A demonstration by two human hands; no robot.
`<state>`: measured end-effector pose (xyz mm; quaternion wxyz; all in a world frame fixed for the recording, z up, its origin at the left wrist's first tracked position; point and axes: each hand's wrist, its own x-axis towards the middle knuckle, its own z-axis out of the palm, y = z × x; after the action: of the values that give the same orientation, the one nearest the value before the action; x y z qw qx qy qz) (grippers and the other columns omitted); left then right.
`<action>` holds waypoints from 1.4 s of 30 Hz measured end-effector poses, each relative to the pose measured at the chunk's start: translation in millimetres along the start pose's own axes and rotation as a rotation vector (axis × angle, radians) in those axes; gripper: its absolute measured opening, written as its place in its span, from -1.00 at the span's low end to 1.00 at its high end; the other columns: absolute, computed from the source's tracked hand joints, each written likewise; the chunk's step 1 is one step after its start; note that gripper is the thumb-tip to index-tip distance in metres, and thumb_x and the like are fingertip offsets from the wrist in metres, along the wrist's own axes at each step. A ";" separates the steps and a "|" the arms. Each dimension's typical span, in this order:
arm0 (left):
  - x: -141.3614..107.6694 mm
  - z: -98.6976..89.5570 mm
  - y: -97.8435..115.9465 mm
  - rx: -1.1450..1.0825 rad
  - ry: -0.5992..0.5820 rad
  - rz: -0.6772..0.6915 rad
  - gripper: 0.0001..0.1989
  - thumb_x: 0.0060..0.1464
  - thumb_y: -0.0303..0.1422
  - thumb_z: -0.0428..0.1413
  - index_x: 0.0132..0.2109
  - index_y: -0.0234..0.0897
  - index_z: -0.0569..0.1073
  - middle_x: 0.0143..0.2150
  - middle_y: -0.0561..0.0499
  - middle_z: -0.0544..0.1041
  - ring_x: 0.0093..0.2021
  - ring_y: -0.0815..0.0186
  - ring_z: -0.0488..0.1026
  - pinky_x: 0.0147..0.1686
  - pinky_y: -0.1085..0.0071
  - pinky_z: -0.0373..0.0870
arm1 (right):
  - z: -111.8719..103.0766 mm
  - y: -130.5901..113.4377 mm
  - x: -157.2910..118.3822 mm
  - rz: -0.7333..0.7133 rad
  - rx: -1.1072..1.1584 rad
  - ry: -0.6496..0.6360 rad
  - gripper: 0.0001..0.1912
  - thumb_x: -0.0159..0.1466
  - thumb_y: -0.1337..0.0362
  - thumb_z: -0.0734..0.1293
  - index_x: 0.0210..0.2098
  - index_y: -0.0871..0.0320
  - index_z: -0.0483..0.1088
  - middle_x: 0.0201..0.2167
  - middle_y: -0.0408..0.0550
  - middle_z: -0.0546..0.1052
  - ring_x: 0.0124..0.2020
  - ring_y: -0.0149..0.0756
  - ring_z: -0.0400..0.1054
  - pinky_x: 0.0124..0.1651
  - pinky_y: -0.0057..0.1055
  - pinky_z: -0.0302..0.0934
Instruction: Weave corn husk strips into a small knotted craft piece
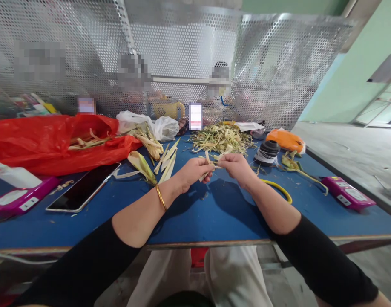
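Close together above the blue table, both my hands grip pale corn husk. My left hand (pixel 197 171), closed, pinches a corn husk strip (pixel 207 158) that sticks up past the fingertips. Fingers closed, my right hand (pixel 233 165) holds another piece of corn husk (pixel 225 152) right beside it; a thin strand runs between the two. Behind the hands lies a heap of shredded husk (pixel 224 137). Left of my left hand are loose flat husk strips (pixel 168 164) and a folded whole husk (pixel 142 166). The exact fold of the strips inside my fingers is hidden.
A red plastic bag (pixel 48 140) with husks lies at left, near a phone (pixel 85 187) and a purple power strip (pixel 24 200). At right are a black-and-white spool (pixel 267 152), yellow tubing (pixel 280 187), an orange bag (pixel 286 140) and another purple power strip (pixel 347 192). A perforated metal screen (pixel 189 47) stands behind.
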<state>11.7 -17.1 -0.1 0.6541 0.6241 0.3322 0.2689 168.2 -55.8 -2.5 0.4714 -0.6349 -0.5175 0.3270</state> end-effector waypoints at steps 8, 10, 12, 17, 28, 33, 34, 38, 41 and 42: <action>4.7 -6.4 -1.9 -0.253 0.057 -0.117 -0.90 0.06 -0.45 0.14 -0.40 -0.34 0.42 -0.52 0.06 0.43 -0.55 0.46 0.38 -0.50 0.52 0.34 | -5.0 2.9 2.8 0.113 -0.043 -0.077 -0.88 -0.06 0.30 0.33 -0.68 0.16 0.33 -0.86 -0.34 0.05 -0.75 -0.53 -0.13 -0.62 -0.46 -0.25; 5.4 -7.5 -1.1 -0.322 0.108 -0.156 -0.93 0.07 -0.46 0.14 -0.38 -0.34 0.44 -0.50 0.04 0.46 -0.50 0.44 0.42 -0.47 0.53 0.37 | -5.6 4.7 4.0 0.091 -0.082 -0.069 -0.89 -0.11 0.35 0.36 -0.71 0.18 0.35 -0.84 -0.30 0.15 -0.72 -0.52 -0.05 -0.59 -0.46 -0.21; 5.3 -7.9 0.5 -0.379 0.148 -0.184 -0.97 0.04 -0.48 0.16 -0.36 -0.36 0.47 -0.45 0.00 0.50 -0.42 0.40 0.46 -0.43 0.52 0.39 | -5.3 4.5 3.9 0.061 -0.104 -0.053 -0.88 -0.11 0.35 0.37 -0.71 0.19 0.36 -0.81 -0.28 0.20 -0.68 -0.52 -0.01 -0.57 -0.46 -0.18; 4.8 -8.5 2.2 -0.490 0.180 -0.212 -0.97 0.03 -0.50 0.17 -0.34 -0.38 0.51 -0.30 -0.09 0.57 -0.30 0.33 0.51 -0.29 0.44 0.45 | -2.2 -3.1 -2.3 -0.014 0.107 -0.094 -0.80 0.00 0.16 0.39 -0.45 0.18 0.43 -0.76 -0.34 0.21 -0.69 -0.52 -0.01 -0.59 -0.48 -0.13; 10.0 -8.6 -6.0 -0.634 -0.035 -0.219 -0.91 0.09 -0.50 0.11 -0.32 -0.43 0.51 -0.41 -0.06 0.56 -0.48 0.41 0.46 -0.32 0.44 0.46 | 14.2 2.5 -9.6 0.028 0.263 -0.312 -0.71 -0.02 0.10 0.45 -0.51 0.23 0.44 -0.71 -0.25 0.30 -0.66 -0.54 0.05 -0.58 -0.49 -0.08; 7.5 -7.4 -4.4 -0.593 0.026 -0.238 -0.92 0.07 -0.49 0.12 -0.32 -0.40 0.53 -0.42 -0.03 0.55 -0.42 0.38 0.48 -0.33 0.43 0.44 | 9.1 0.7 -8.6 -0.060 0.154 -0.224 -0.65 0.09 0.03 0.37 -0.59 0.17 0.30 -0.75 -0.29 0.23 -0.68 -0.54 0.02 -0.58 -0.51 -0.09; 7.4 -7.6 -4.5 -0.566 0.056 -0.226 -0.93 0.05 -0.48 0.14 -0.33 -0.39 0.53 -0.42 -0.03 0.55 -0.41 0.38 0.48 -0.35 0.45 0.43 | 7.0 -0.4 -7.9 -0.070 0.135 -0.194 -0.64 0.12 0.02 0.34 -0.59 0.16 0.28 -0.74 -0.29 0.23 -0.67 -0.53 0.04 -0.57 -0.51 -0.08; 5.6 -6.3 -2.9 -0.408 0.147 -0.176 -0.93 -0.04 -0.44 0.19 -0.42 -0.37 0.50 -0.48 0.01 0.50 -0.52 0.45 0.38 -0.52 0.51 0.27 | 1.5 -1.3 -3.8 -0.072 0.075 -0.113 -0.65 0.18 0.03 0.27 -0.58 0.14 0.27 -0.75 -0.26 0.23 -0.67 -0.49 0.08 -0.58 -0.52 -0.06; 3.0 -4.6 -0.5 -0.297 0.173 -0.147 -0.89 -0.09 -0.39 0.20 -0.45 -0.37 0.47 -0.53 0.05 0.45 -0.60 0.48 0.29 -0.58 0.50 0.17 | 1.9 1.5 -1.6 -0.047 0.036 -0.099 -0.66 0.17 0.05 0.25 -0.60 0.14 0.28 -0.77 -0.25 0.24 -0.69 -0.48 0.07 -0.59 -0.51 -0.07; 2.3 -4.2 0.0 -0.273 0.178 -0.134 -0.88 -0.10 -0.38 0.21 -0.46 -0.36 0.47 -0.54 0.06 0.43 -0.61 0.49 0.27 -0.59 0.50 0.15 | 2.4 2.4 -1.3 -0.040 0.026 -0.104 -0.66 0.17 0.05 0.25 -0.60 0.14 0.28 -0.77 -0.25 0.24 -0.69 -0.48 0.07 -0.59 -0.51 -0.06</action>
<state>10.0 -12.6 -0.3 0.7171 0.4797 0.3900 0.3218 166.5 -56.5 -5.6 0.4587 -0.6003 -0.5496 0.3567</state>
